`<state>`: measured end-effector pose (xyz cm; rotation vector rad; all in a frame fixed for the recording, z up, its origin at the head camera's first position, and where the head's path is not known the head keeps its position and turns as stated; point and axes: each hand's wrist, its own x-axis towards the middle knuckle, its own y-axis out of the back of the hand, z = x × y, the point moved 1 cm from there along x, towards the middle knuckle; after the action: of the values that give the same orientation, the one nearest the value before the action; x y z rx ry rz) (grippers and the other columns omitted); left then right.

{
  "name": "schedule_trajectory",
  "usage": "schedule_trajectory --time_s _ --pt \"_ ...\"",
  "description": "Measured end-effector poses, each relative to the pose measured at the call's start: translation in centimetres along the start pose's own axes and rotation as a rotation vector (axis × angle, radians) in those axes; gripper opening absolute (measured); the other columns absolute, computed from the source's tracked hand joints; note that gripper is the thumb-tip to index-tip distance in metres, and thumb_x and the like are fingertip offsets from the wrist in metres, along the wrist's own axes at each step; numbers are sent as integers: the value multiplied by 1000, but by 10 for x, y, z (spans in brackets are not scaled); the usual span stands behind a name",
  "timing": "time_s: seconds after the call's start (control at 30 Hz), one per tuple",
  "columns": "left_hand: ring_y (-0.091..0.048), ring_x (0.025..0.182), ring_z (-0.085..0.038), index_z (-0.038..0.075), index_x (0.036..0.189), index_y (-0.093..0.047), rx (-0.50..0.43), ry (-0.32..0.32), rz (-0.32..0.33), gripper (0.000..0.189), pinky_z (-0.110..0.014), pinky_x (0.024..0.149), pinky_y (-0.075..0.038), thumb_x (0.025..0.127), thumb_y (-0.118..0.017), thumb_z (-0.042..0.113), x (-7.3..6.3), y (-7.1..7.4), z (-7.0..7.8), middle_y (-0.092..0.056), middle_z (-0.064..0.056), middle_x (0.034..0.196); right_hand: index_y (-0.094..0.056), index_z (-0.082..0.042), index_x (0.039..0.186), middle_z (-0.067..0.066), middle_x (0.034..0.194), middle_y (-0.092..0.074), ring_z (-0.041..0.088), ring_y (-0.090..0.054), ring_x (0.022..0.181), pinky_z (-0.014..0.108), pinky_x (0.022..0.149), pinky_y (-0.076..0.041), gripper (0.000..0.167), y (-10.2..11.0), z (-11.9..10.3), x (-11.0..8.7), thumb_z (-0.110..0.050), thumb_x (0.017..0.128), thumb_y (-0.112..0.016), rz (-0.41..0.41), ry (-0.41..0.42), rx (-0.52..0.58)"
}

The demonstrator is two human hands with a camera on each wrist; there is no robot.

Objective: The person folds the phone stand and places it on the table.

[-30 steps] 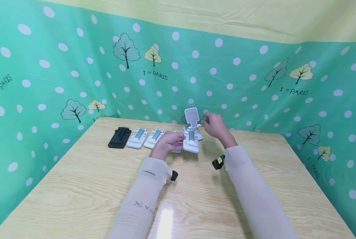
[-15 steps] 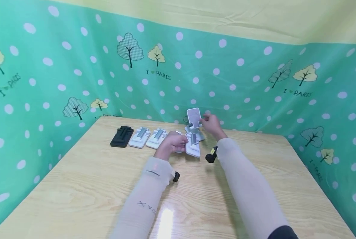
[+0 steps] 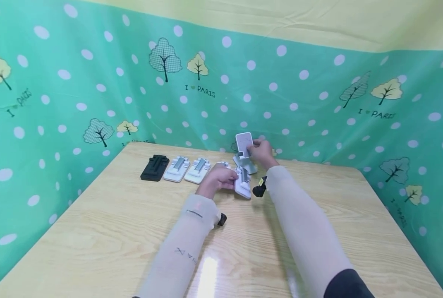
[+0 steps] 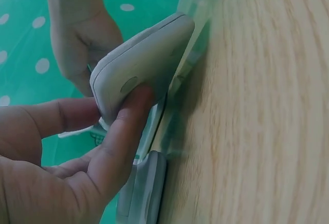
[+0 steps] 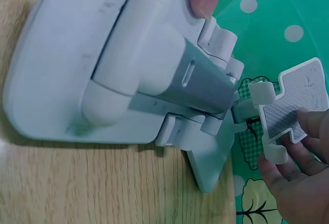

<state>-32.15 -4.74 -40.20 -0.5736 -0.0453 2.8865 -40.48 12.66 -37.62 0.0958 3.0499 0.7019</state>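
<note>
My left hand (image 3: pixel 221 177) grips a folded white phone stand (image 3: pixel 242 183) with a grey hinge arm, holding it tilted over the table. In the left wrist view its thumb and fingers pinch the edge of that folded stand (image 4: pixel 146 62). Just behind it, an unfolded phone stand (image 3: pixel 245 144) has its plate raised, with its base (image 3: pixel 246 165) below near the table's back edge. My right hand (image 3: pixel 262 153) pinches the right side of the raised plate. In the right wrist view the thumb lies on the plate's grey pad (image 5: pixel 308 95), with fingers behind it.
A row of folded phone stands runs left of my hands: a black stand (image 3: pixel 155 167), a white stand (image 3: pixel 177 169) and another white stand (image 3: pixel 197 170). One more white stand (image 3: pixel 224 164) is partly hidden behind my left hand. A green curtain (image 3: pixel 206 116) hangs behind the wooden table (image 3: pixel 106 231).
My right hand has moved in from beside the raised plate and now pinches it. The folded stand in my left hand has tilted and come slightly nearer.
</note>
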Motion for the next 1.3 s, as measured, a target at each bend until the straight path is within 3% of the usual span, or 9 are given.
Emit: schedule_trajectory --time_s 0.37,0.57,0.67,0.77,0.87,0.97,1.07,1.2,1.3 --pt "-73 91 -33 -15 120 -59 43 -8 48 33 -35 73 -64 87 -63 -14 -2 -10 2 -71 -24 105 -61 4 124 17 118 -62 25 -59 107 33 90 -52 26 7 8 6 -6 100 -62 43 -65 152" --pt "-73 90 -34 -17 131 -52 83 -44 131 45 -35 74 -64 87 -60 -17 -1 -16 5 -68 -26 109 -59 1 127 12 113 -61 23 -59 105 32 94 -53 27 19 -3 4 -8 102 -62 82 -4 181" --pt "-68 74 -24 -15 127 -56 188 -59 198 42 -30 64 -61 85 -57 -17 0 -20 11 -66 -21 105 -59 2 126 13 114 -61 24 -59 105 34 96 -54 27 28 -12 3 -7 101 -63 108 52 183" --pt "-55 59 -16 -11 118 -62 285 -50 245 36 -24 50 -50 84 -51 -17 2 -24 17 -64 -18 101 -60 2 124 14 113 -61 25 -58 104 36 96 -54 25 36 -19 1 -6 101 -62 111 98 182" --pt "-48 56 -14 -7 109 -65 383 -42 274 30 -22 43 -41 84 -50 -16 6 -27 20 -63 -15 97 -59 3 124 14 113 -60 25 -58 103 36 96 -55 25 40 -22 -2 -7 102 -62 79 114 169" --pt "-52 62 -18 -2 96 -64 494 -53 297 20 -23 45 -45 84 -53 -14 10 -29 21 -61 -11 90 -59 2 125 14 112 -61 24 -59 102 36 95 -55 25 44 -23 -5 -7 102 -62 58 113 152" --pt "-59 75 -24 3 85 -61 613 -87 336 14 -27 57 -51 81 -59 -10 13 -33 22 -58 -8 81 -59 2 124 14 111 -60 24 -59 101 36 95 -55 25 47 -26 -8 -7 101 -62 56 138 146" --pt "-59 84 -28 5 87 -59 729 -114 381 15 -31 69 -53 79 -65 -6 15 -37 24 -59 -8 83 -59 3 123 15 111 -60 25 -58 100 38 94 -55 24 50 -32 -12 -5 101 -62 48 193 147" --pt "-59 84 -26 4 92 -63 780 -122 389 17 -31 69 -53 78 -68 -5 14 -40 26 -63 -10 89 -59 3 124 15 112 -61 26 -59 102 38 96 -55 25 52 -38 -15 -5 101 -62 26 215 122"
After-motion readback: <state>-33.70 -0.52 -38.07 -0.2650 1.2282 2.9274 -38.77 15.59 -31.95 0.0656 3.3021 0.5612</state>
